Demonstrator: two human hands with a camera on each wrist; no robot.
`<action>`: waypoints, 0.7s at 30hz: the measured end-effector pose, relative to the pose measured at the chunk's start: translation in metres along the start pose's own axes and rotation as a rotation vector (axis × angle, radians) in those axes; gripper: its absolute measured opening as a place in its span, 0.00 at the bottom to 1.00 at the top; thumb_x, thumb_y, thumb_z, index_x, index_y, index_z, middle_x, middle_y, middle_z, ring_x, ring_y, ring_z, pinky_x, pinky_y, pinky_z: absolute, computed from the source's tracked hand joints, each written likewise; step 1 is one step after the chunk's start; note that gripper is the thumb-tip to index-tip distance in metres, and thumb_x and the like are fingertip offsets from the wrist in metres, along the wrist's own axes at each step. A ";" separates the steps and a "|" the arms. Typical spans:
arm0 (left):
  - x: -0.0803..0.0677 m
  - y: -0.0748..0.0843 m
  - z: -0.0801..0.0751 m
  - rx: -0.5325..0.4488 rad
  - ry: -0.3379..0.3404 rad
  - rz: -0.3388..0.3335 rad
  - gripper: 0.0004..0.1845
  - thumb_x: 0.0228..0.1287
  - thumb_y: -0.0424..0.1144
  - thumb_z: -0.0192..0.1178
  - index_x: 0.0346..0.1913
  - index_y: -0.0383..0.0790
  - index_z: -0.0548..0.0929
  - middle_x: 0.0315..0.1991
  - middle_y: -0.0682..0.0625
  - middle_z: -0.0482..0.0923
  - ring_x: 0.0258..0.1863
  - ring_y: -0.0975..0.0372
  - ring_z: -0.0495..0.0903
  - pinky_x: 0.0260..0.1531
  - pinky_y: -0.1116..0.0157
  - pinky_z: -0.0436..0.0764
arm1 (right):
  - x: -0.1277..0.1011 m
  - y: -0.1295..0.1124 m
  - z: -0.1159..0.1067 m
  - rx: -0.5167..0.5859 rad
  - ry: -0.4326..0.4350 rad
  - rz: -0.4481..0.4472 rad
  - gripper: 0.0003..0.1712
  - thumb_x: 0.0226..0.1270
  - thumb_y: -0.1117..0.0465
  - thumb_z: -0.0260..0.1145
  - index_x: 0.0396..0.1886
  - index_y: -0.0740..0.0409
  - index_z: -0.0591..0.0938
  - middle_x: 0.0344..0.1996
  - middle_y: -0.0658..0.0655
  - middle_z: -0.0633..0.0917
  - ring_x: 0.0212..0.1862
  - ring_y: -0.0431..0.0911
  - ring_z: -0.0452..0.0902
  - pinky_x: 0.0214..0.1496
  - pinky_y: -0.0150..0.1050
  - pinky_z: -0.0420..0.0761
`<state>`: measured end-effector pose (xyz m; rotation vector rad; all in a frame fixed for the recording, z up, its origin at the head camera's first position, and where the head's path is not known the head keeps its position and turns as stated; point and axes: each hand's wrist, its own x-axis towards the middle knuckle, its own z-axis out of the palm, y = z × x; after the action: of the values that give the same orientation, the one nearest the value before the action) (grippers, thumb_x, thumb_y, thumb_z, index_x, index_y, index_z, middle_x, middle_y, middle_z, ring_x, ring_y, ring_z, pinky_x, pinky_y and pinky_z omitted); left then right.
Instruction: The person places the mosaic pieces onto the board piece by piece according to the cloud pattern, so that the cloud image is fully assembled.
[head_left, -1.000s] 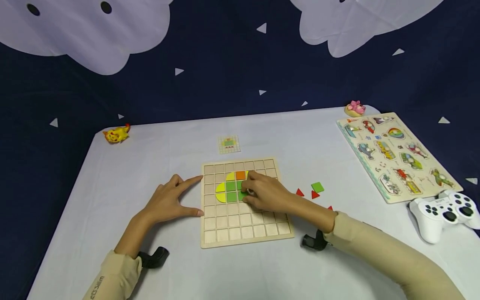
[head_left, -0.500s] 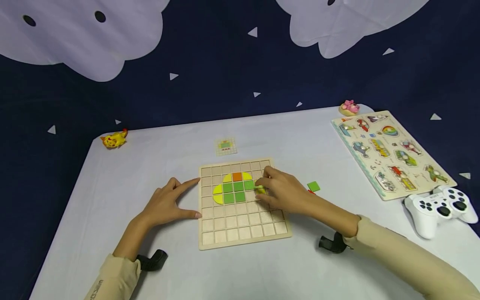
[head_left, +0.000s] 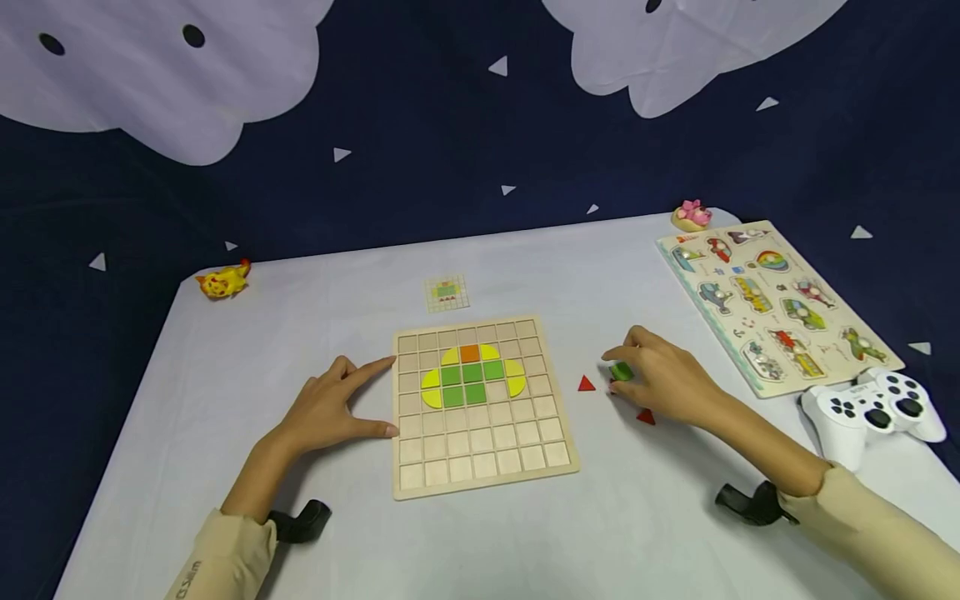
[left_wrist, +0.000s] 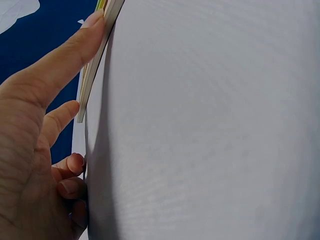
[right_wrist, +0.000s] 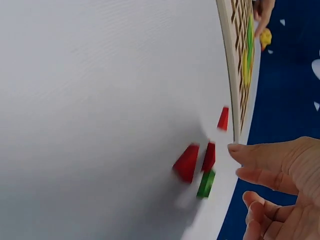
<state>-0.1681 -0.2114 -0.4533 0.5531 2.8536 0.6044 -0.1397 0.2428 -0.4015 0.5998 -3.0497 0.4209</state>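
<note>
My left hand (head_left: 322,408) spreads thumb and index finger against the left edge of the wooden grid board (head_left: 480,481). Set in its cells are an orange square tile (head_left: 469,354), several green squares (head_left: 473,372) and several yellow quarter-circle tiles (head_left: 515,377). To the right of the board, my right hand (head_left: 675,379) hovers over a loose green square tile (right_wrist: 206,184), thumb and index finger apart on either side of it in the head view. Nothing is gripped. Three red triangle tiles lie close by, one (head_left: 586,384) nearer the board and another (head_left: 646,417) below the hand.
Behind the board lies a small pattern card (head_left: 447,293). A knob puzzle board (head_left: 780,308) and a white game controller (head_left: 870,412) occupy the right side. At the back edge sit a yellow figurine (head_left: 223,282) and a pink figurine (head_left: 692,215).
My right hand has left a yellow quarter-circle tile in the right of the pattern and moved right, off the board, to the loose green square. The left hand stays on the board's edge.
</note>
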 end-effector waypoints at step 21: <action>0.001 0.000 0.001 0.001 -0.004 0.002 0.55 0.39 0.73 0.71 0.74 0.60 0.67 0.37 0.50 0.65 0.31 0.59 0.63 0.35 0.61 0.60 | -0.002 0.036 0.010 -0.003 0.024 -0.008 0.12 0.53 0.59 0.77 0.35 0.60 0.88 0.33 0.51 0.76 0.33 0.41 0.71 0.34 0.39 0.73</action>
<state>-0.1691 -0.2111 -0.4541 0.5565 2.8500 0.6010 -0.1512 0.2733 -0.4203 0.6023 -3.0238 0.4203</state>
